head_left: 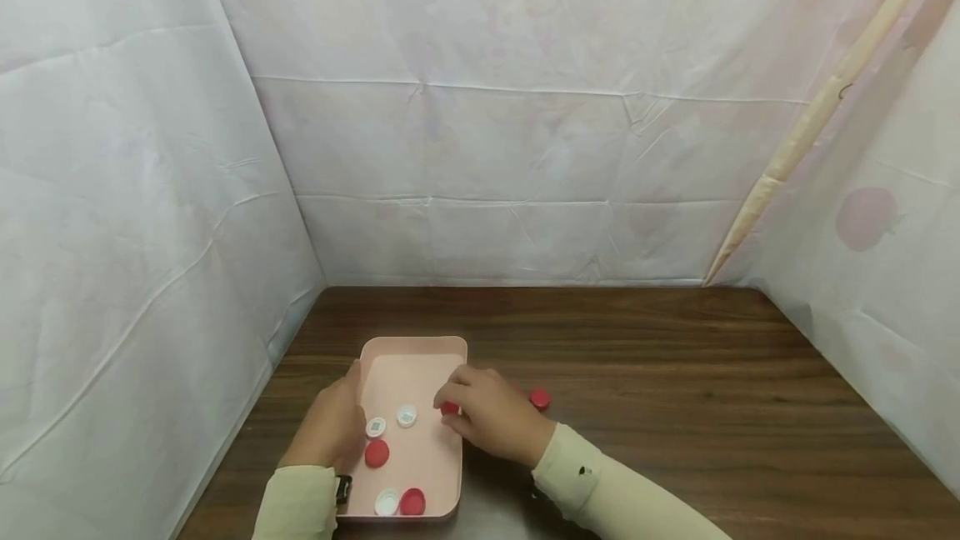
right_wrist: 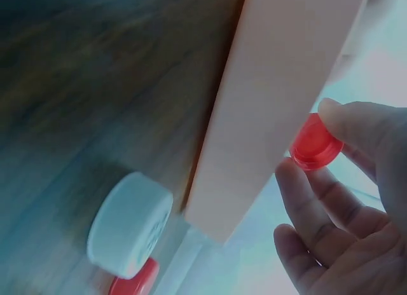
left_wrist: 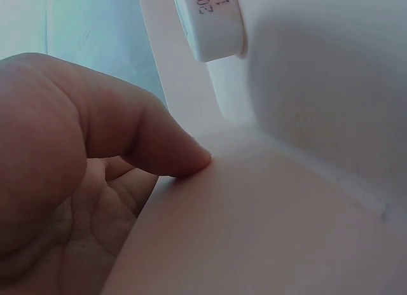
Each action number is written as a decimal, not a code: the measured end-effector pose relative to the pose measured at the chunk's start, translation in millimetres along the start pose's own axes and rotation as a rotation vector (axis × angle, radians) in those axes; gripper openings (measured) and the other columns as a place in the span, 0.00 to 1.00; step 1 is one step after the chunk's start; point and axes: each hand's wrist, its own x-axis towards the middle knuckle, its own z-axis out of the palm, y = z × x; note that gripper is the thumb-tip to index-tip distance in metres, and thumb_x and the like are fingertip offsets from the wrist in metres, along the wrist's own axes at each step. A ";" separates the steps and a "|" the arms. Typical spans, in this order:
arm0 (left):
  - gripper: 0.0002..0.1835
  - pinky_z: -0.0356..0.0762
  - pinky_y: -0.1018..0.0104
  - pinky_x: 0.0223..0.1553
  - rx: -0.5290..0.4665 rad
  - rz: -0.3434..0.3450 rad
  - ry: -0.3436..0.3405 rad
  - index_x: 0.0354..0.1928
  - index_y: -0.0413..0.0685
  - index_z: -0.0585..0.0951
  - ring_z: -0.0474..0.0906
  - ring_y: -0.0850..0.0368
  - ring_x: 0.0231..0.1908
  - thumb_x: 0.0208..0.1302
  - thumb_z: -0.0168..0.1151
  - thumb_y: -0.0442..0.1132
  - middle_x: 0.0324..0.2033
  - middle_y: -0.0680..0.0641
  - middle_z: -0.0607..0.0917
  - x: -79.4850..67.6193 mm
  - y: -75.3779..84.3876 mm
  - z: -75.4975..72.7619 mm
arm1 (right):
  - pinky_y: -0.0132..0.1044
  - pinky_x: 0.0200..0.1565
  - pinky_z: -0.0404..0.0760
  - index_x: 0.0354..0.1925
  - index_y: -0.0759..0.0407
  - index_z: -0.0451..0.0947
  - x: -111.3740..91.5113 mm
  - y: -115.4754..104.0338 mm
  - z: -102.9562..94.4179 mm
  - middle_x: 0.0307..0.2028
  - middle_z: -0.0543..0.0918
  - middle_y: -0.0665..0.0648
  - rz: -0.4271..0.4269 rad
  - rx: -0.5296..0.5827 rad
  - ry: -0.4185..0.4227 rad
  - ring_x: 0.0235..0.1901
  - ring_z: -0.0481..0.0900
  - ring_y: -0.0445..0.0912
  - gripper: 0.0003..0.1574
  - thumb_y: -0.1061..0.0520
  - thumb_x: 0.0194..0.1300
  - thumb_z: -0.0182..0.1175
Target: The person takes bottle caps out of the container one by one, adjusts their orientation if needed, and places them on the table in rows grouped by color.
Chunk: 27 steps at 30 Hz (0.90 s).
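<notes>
R hand [head_left: 487, 411]: positioned at R edge of tray [head_left: 420, 369]. Thumb & index tip are closed to the width of 1 held red cap [head_left: 449, 408], pinched btwn them; remaining fingers are loosely bent, w/ nothing else in grasp. In head view the held red cap sits just inside the R tray rim; R wrist view shows it at the upper edge of the tray wall

L hand [head_left: 326, 423]: set at L side of tray. Thumb tip rests on the tray edge, other fingers lie partly hidden behind the wall; grip is closed on the wall, no cap held. Exact finger spacing cannot be told

Tray contents, per head view: side white cap [head_left: 376, 427] near L hand; mid white cap [head_left: 407, 416] to its R, slightly apart; smooth red cap [head_left: 377, 453] just below the side white cap. At nr end, end white cap [head_left: 387, 502] & end red cap [head_left: 412, 502] lie side by side; contact btwn them cannot be confirmed. L wrist view shows a white cap w/ dark printed digits, cut off by the top edge

Outside tray: loose red cap [head_left: 540, 399] on dark wood-grain table [head_left: 660, 407], R of R hand. R wrist view adds an outer white cap [right_wrist: 130, 225] on the table beside the tray, w/ a red cap partly hidden behind it

Surround: pale fabric panels [head_left: 480, 148] at rear & both sides
</notes>
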 end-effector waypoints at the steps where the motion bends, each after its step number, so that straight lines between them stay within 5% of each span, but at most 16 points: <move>1: 0.40 0.62 0.32 0.70 0.002 0.001 0.001 0.82 0.36 0.48 0.65 0.29 0.72 0.70 0.49 0.26 0.74 0.29 0.67 -0.1 0.2 -0.4 | 0.28 0.42 0.81 0.45 0.46 0.86 -1.7 0.6 -1.7 0.39 0.81 0.44 0.010 0.011 -0.006 0.35 0.77 0.36 0.10 0.52 0.65 0.73; 27: 0.39 0.63 0.32 0.70 0.003 0.006 0.032 0.82 0.37 0.49 0.67 0.29 0.71 0.70 0.48 0.25 0.73 0.29 0.68 -0.4 1.1 3.3 | 0.22 0.38 0.79 0.35 0.45 0.79 -42.6 18.9 -24.2 0.36 0.78 0.41 0.094 0.039 0.022 0.35 0.81 0.39 0.12 0.55 0.58 0.74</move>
